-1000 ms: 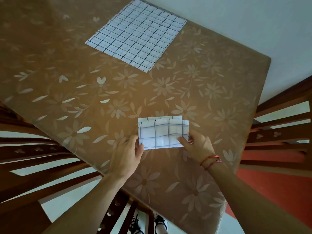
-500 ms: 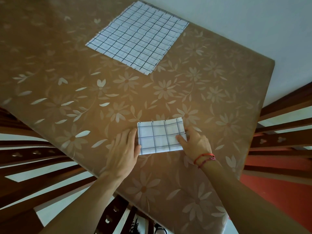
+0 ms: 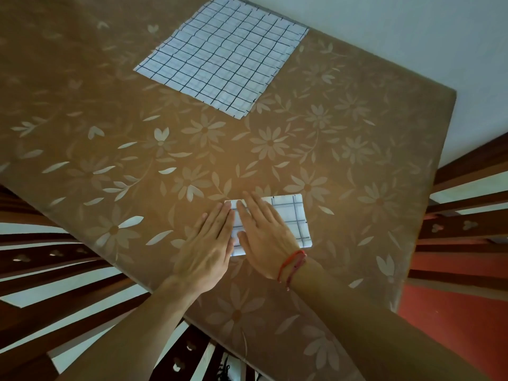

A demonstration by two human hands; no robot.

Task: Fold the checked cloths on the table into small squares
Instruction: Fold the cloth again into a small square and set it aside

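A small folded white checked cloth (image 3: 294, 221) lies near the front edge of the table. My right hand (image 3: 261, 235) lies flat on its left half with straight fingers. My left hand (image 3: 209, 243) rests flat beside it, its fingers over the cloth's left edge. A larger checked cloth (image 3: 222, 53) lies spread flat at the far side of the table, apart from both hands.
The table wears a brown flowered tablecloth (image 3: 137, 166). Dark wooden chair backs stand at the left (image 3: 41, 257) and at the right (image 3: 467, 215). The table's far edge meets a pale wall (image 3: 412, 37).
Both hands have left the cloth's side edges and now lie flat, the right one on top of the cloth. The folded cloth looks narrower than before.
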